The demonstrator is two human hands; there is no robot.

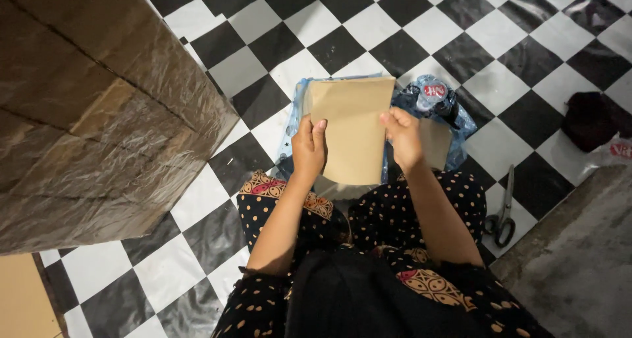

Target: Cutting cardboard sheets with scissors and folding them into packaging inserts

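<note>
The light is moderate and warm, brightest on the black-and-white checkered floor (368, 28) in the upper middle of the frame, where the white tiles show soft glare. The plastic-wrapped brown cardboard box (99, 107) at upper left carries dull sheen. The lower centre falls into deep shadow. The lower right corner is dim and slightly soft; straight lines bend near the edges.

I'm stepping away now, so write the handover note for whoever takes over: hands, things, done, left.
Left hand: grips the left edge of the brown paper envelope.
Right hand: pinches its right edge.
The envelope is held upright over a clear plastic bag on the checkered floor.
Scissors lie on the floor to the right, untouched.
Done and left: cannot tell from this view.
</note>
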